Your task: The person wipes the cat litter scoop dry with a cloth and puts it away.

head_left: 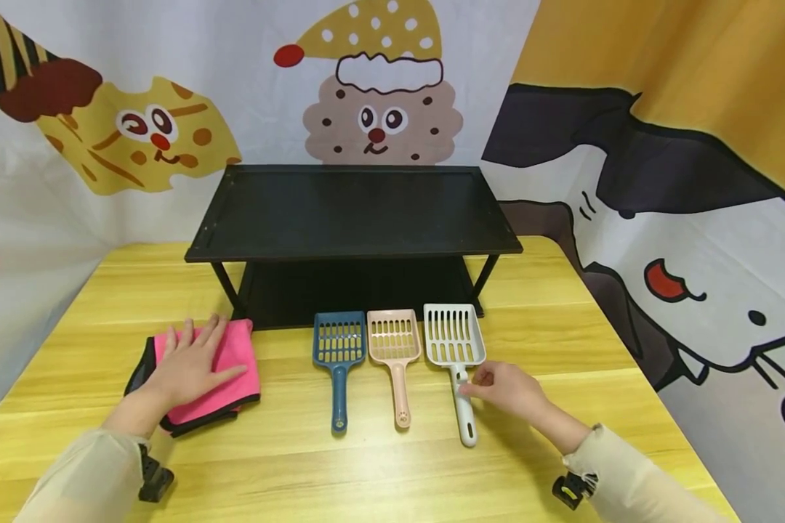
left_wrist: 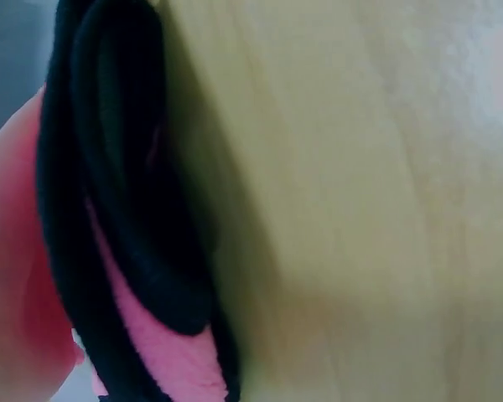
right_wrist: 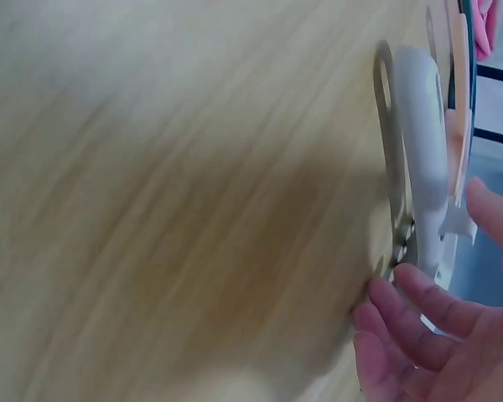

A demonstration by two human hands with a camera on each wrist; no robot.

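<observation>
At the left, my left hand point(head_left: 186, 367) lies with its fingers spread and straight on a folded pink cloth point(head_left: 238, 356) with black edging. The left wrist view shows the cloth's layered black edge point(left_wrist: 142, 251) up close, above the wood. On the right, my right hand point(head_left: 506, 390) pinches the handle of a white litter scoop point(head_left: 464, 421) between thumb and fingers. In the right wrist view, the thumb and fingertips point(right_wrist: 412, 276) lie on either side of that handle point(right_wrist: 423, 134). Left of it lie a beige-pink litter scoop point(head_left: 400, 392) and a blue litter scoop point(head_left: 339, 396).
Behind the scoops stands a black two-tier rack point(head_left: 353, 218), its lower shelf point(head_left: 353, 287) close to the scoop heads. All of it is on a wood-grain table point(head_left: 288, 472). A printed cartoon curtain point(head_left: 255, 43) hangs behind and at both sides.
</observation>
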